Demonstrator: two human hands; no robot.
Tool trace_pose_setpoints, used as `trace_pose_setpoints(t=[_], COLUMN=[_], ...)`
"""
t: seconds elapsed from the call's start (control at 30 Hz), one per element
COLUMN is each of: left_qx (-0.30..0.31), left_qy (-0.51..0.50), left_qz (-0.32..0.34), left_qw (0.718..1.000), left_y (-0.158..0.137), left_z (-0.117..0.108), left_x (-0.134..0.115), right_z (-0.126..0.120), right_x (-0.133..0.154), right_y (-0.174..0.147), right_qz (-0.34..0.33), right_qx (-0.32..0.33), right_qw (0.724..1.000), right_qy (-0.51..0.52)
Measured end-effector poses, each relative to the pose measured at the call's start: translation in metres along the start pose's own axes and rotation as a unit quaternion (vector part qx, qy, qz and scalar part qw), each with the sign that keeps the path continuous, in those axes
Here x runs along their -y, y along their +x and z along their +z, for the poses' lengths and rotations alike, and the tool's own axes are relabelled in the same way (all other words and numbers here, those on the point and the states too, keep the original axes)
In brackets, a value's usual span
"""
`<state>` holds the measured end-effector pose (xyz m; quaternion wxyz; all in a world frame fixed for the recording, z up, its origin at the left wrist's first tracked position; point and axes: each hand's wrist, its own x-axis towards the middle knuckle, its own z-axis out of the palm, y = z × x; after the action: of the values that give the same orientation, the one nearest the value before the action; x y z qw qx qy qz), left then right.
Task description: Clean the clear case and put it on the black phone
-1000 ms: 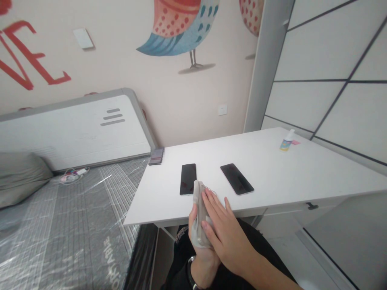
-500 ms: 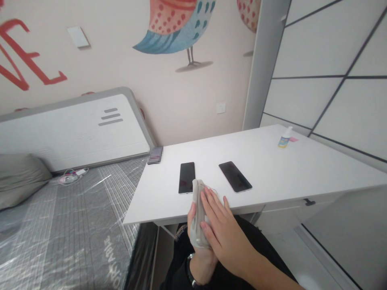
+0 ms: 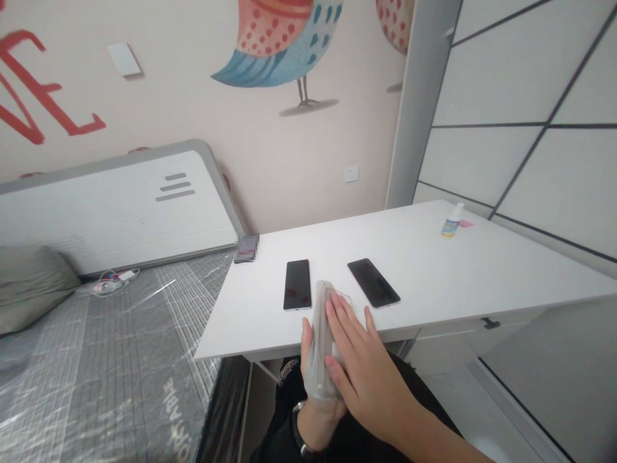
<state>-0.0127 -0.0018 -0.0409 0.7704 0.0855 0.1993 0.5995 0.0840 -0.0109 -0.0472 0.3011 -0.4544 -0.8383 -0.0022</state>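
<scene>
A folded grey cloth (image 3: 319, 347) is pressed between my two palms, just in front of the near edge of a white desk (image 3: 434, 263). My left hand (image 3: 311, 392) is behind it, thumb up, a watch on the wrist. My right hand (image 3: 361, 366) lies flat against its other side, fingers together. Two dark phones lie face up on the desk beyond my hands: the left phone (image 3: 297, 284) and the right phone (image 3: 373, 282).
A small spray bottle (image 3: 452, 222) stands at the desk's far right near the panelled wall. A blurred small object (image 3: 247, 247) sits at the desk's back left corner. A plastic-wrapped mattress (image 3: 110, 360) and headboard (image 3: 116, 206) lie to the left.
My hands with the cloth have shifted slightly right and forward; the right hand has slid a little up along the cloth. The phones have not moved.
</scene>
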Motion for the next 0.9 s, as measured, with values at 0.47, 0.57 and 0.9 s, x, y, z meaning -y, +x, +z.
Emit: trace_pose_setpoints(t=[0.47, 0.57, 0.9], left_qx=[0.058, 0.072, 0.048], left_qy=[-0.006, -0.011, -0.039], left_qz=[-0.01, -0.032, -0.058], left_qw=[0.998, 0.997, 0.996], left_y=[0.0, 0.001, 0.006], left_z=[-0.001, -0.003, -0.009], left_x=[0.006, 0.0, -0.002], right_z=[0.009, 0.01, 0.004], right_x=[-0.034, -0.036, -0.045], right_y=[0.019, 0.021, 0.026], right_qz=[0.076, 0.087, 0.159], right_qx=[-0.011, -0.057, -0.232], right_qw=[0.996, 0.987, 0.891], right_qy=[0.055, 0.119, 0.355])
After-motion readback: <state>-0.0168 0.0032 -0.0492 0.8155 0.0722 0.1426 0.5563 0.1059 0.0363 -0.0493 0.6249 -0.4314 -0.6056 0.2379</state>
